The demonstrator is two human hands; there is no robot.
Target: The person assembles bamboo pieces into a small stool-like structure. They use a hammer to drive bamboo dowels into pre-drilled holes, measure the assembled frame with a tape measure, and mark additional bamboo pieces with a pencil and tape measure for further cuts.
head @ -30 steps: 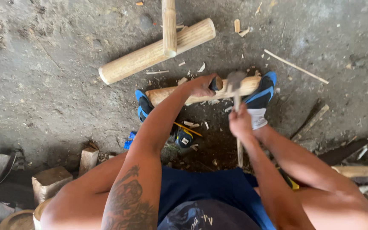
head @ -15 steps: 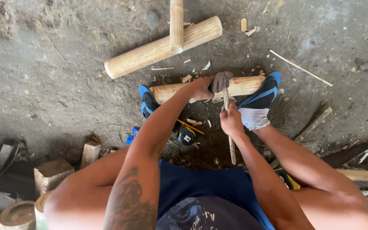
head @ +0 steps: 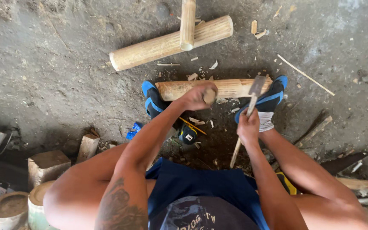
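A pale round log (head: 231, 87) lies crosswise on the dirt ground, wedged between my two blue shoes (head: 153, 101). My left hand (head: 197, 96) is closed around a short wooden-handled tool (head: 210, 96) set against the log's middle. My right hand (head: 248, 126) grips the wooden handle of a hammer, whose metal head (head: 257, 85) is over the log's right end, beside my right shoe (head: 271, 97) and away from the left hand's tool.
Two more pale logs (head: 167, 44) lie crossed farther out, one (head: 187, 23) resting over the other. Wood chips (head: 213, 65) and a thin stick (head: 305, 75) litter the ground. Wood blocks (head: 45, 164) and round stumps (head: 7, 208) sit lower left; a black-and-yellow tape measure (head: 188, 134) is by my feet.
The hammer head was at the tool in my left hand; it has swung right and now sits over the log's right end. My left hand stays on the log.
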